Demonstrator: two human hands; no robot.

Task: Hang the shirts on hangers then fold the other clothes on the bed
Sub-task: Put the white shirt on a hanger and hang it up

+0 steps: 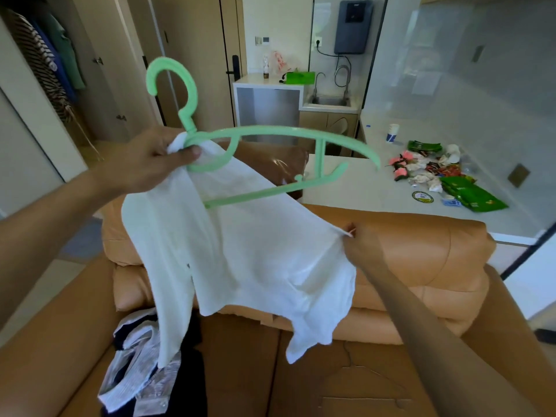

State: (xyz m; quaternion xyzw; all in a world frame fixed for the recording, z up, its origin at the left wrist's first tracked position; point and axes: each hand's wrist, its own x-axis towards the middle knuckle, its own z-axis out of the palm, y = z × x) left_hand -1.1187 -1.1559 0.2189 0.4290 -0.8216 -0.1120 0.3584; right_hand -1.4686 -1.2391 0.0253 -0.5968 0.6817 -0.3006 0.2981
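1. Crumpled clothes [141, 374] lie heaped on the tan sofa [406, 266].
2. My right hand [361, 246] pinches the white shirt [255, 260] by its edge. My left hand [150, 159] grips its top and the green hanger [270, 130], held above the sofa.
3. Far left, the wardrobe [96, 40] holds hung shirts [45, 58].

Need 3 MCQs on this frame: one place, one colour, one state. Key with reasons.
1. Where does the pile of clothes lie?
A. in a laundry basket
B. on the brown sofa seat
C. on a wooden chair

2. What colour is the hanger?
A. green
B. black
C. red

3. What is the right hand doing?
A. hanging idle
B. gripping a hook
C. pinching the edge of the white shirt

Key:
1 B, the pile sits at the seat's lower left.
2 A, it is pale green plastic throughout.
3 C, its fingers pinch the cloth while the left hand holds the hanger and collar together.
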